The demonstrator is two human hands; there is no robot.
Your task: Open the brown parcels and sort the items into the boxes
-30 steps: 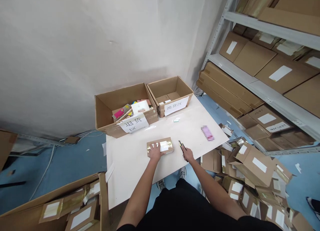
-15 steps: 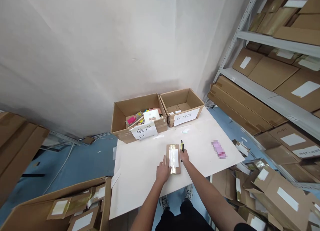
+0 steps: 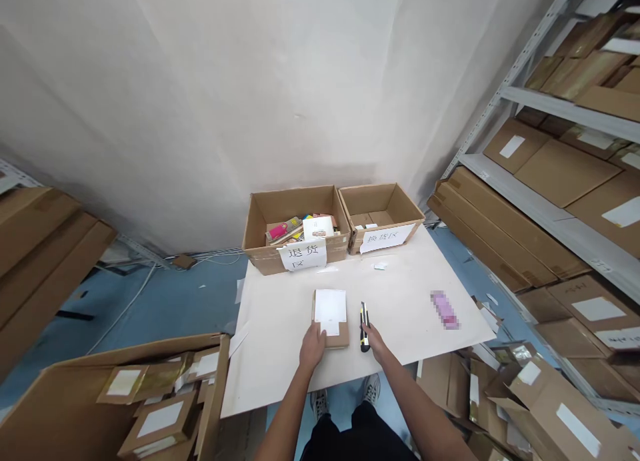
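A small cardboard box (image 3: pixel 337 338) lies on the white table in front of me, a large white label on its upper face. My left hand (image 3: pixel 313 346) is closed on the box's lower left corner, fingers partly hidden against it. To the right of the box, my right hand (image 3: pixel 374 340) grips a black-and-yellow utility knife (image 3: pixel 365 338) from its right side. The knife points away from me, apart from the box.
Two open cartons with handwritten signs, a left carton (image 3: pixel 265 264) holding assorted packaged items and a right carton (image 3: pixel 355 242), stand at the table's (image 3: pixel 270 368) back. A blurred pink item (image 3: pixel 445 310) lies right. Parcels fill a bin (image 3: pixel 215 394) at left and shelves (image 3: pixel 545 101) at right.
The box has been turned, so a broad labelled face shows instead of the taped, narrower one. My left hand has moved to its lower corner. The knife has come nearer to me.
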